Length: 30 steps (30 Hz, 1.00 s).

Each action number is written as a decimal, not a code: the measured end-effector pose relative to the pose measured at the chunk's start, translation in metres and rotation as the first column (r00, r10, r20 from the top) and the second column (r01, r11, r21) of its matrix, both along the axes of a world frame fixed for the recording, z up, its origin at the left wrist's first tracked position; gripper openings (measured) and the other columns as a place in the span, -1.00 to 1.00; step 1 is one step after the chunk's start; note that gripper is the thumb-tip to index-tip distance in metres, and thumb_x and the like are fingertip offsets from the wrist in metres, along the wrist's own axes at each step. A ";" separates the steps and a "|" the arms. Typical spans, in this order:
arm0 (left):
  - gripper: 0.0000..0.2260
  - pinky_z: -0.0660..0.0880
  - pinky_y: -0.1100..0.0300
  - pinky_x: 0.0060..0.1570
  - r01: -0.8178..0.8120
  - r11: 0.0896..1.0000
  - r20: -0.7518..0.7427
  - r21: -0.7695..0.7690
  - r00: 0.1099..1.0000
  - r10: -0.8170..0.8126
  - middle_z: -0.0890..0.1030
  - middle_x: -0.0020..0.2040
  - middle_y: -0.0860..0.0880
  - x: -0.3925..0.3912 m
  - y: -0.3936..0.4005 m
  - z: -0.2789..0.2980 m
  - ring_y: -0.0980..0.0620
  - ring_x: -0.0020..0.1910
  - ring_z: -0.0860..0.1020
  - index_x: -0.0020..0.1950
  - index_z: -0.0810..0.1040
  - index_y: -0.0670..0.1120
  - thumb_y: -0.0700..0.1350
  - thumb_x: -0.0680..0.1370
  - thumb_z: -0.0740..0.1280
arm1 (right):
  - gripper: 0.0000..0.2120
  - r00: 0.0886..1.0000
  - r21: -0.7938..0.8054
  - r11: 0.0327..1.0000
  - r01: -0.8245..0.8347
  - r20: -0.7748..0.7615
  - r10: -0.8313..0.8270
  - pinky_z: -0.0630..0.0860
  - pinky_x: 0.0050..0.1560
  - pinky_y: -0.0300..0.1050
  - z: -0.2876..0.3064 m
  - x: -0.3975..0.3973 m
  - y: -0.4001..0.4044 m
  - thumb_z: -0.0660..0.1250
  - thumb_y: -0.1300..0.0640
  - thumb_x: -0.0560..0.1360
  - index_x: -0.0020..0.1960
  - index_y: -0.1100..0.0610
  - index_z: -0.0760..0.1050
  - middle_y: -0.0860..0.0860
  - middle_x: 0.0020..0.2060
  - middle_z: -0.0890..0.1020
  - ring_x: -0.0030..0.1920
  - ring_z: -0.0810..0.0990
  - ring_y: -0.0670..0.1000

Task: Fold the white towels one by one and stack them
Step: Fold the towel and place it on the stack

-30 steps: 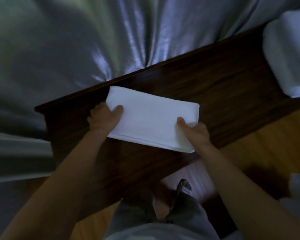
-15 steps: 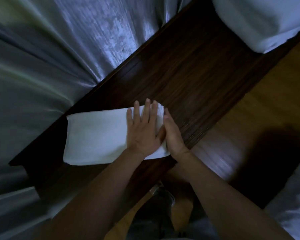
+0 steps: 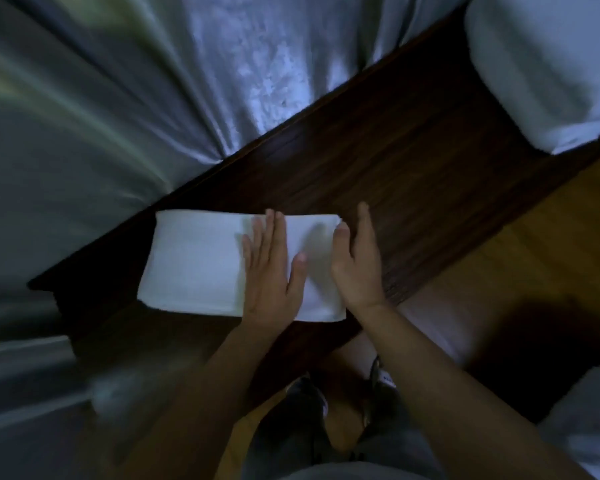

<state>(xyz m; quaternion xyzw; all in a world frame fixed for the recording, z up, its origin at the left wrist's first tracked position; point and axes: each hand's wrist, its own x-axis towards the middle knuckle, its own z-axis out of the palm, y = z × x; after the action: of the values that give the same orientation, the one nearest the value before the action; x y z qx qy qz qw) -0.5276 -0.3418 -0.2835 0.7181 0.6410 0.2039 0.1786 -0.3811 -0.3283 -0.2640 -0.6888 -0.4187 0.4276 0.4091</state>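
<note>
A folded white towel (image 3: 194,261) lies flat on a dark wooden bench top (image 3: 413,161). My left hand (image 3: 269,271) rests palm down on the towel's right half, fingers straight and together. My right hand (image 3: 357,258) stands on its edge against the towel's right end, fingers straight, thumb touching the top right corner. A stack of white towels (image 3: 548,64) sits at the far right end of the bench.
Shiny grey curtain fabric (image 3: 118,98) hangs behind and left of the bench. Light wooden floor (image 3: 534,237) runs on the right. More white cloth (image 3: 589,427) shows at the lower right edge. My feet (image 3: 326,403) stand below the bench edge.
Both hands let go of the towel's ends and went flat on it. In the last half second the right hand moved off to the towel's right end and the left hand slid left.
</note>
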 end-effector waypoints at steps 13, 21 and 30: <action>-0.31 0.08 -0.13 0.59 -0.825 0.387 0.769 -0.412 -0.087 0.633 -0.07 0.68 -0.02 -0.072 -0.048 -0.020 -0.05 0.64 0.03 0.65 -0.19 0.15 0.35 0.58 -0.06 | -0.42 -0.217 -0.257 0.056 -0.965 0.898 0.382 -0.08 0.58 0.31 -0.015 -0.108 0.044 -0.05 -0.15 0.69 0.67 -0.04 -0.04 0.07 0.66 -0.04 0.64 -0.14 0.18; -0.27 -0.09 -0.16 0.61 -0.804 0.478 0.790 -0.353 0.018 0.613 -0.24 0.65 -0.15 -0.063 -0.023 -0.031 -0.01 0.62 -0.24 0.62 -0.26 -0.22 0.23 0.64 -0.13 | -0.44 -0.183 -0.227 0.101 -0.969 0.926 0.330 -0.01 0.55 0.36 -0.033 -0.107 0.043 -0.09 -0.12 0.69 0.66 -0.01 0.03 0.09 0.65 0.05 0.64 -0.06 0.19; -0.38 0.26 0.10 0.49 -0.825 0.532 0.736 -0.191 0.238 0.634 0.14 0.65 0.05 -0.137 -0.009 -0.017 0.14 0.58 0.16 0.64 0.11 0.10 0.31 0.63 0.10 | -0.43 -0.212 -0.277 0.119 -0.954 0.898 0.385 -0.03 0.56 0.35 -0.022 -0.113 0.042 -0.12 -0.15 0.69 0.66 -0.04 -0.01 0.07 0.65 0.03 0.64 -0.07 0.20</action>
<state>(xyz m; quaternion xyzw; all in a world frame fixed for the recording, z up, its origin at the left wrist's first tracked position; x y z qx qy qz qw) -0.6649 -0.3505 -0.3005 0.1972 0.7392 0.6069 0.2152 -0.4937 -0.2861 -0.2862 -0.2299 -0.9722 0.0219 -0.0390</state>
